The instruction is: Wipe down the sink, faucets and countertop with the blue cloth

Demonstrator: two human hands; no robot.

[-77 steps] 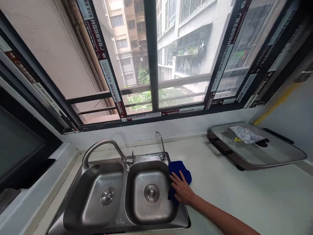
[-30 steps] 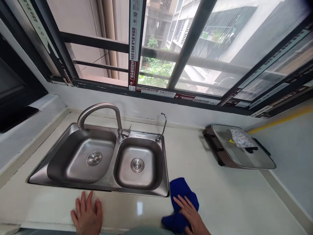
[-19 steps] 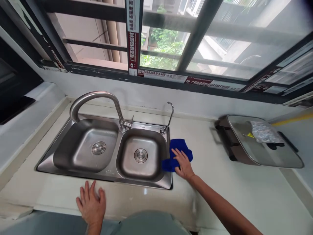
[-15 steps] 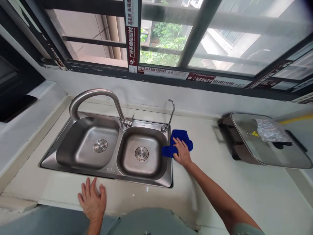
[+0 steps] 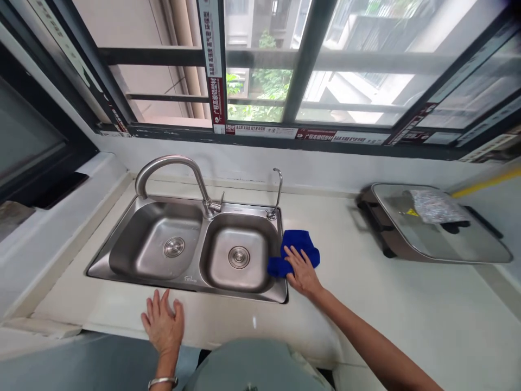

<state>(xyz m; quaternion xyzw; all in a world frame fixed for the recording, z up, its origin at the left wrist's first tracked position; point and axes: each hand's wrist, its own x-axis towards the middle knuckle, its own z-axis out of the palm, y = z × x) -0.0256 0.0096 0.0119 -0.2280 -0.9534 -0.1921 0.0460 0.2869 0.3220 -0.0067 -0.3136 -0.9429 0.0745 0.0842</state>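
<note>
Centrally, a 2-bowl stainless-steel sink [image 5: 196,255], set in a pale, glossy countertop [image 5: 386,315] below a dark-framed window [image 5: 299,70]. R. hand [image 5: 304,273]: open, palm down, fingers extended & slightly spread, resting on a blue cloth [image 5: 300,237]; no closed grip shown. Cloth: laid across the sink's R. rim, most of it on the countertop just beside the rim, w/ 1 narrow flap over the R. bowl's edge. L. hand [image 5: 164,323]: open, palm down on the countertop strip in front of the L. bowl, fingers spread, tips near the sink's front rim (contact w/ rim: cannot tell); silvery bracelet [image 5: 163,382] at the wrist. Each bowl has 1 round drain, L. [image 5: 174,247] & R. [image 5: 239,257]. Along the back rim: a high-arched faucet [image 5: 175,159], base btwn the 2 bowls, spout swung L.; at the R. rear corner, a slim gooseneck spout [image 5: 279,184], upright, near the cloth. Far R., well apart from the R. hand: a rectangular brown pan [image 5: 372,213] w/ glass lid [image 5: 439,239] on, the latter bearing crinkled silvery wrapping [image 5: 433,205] & a small yellow tag [image 5: 412,212].
</note>
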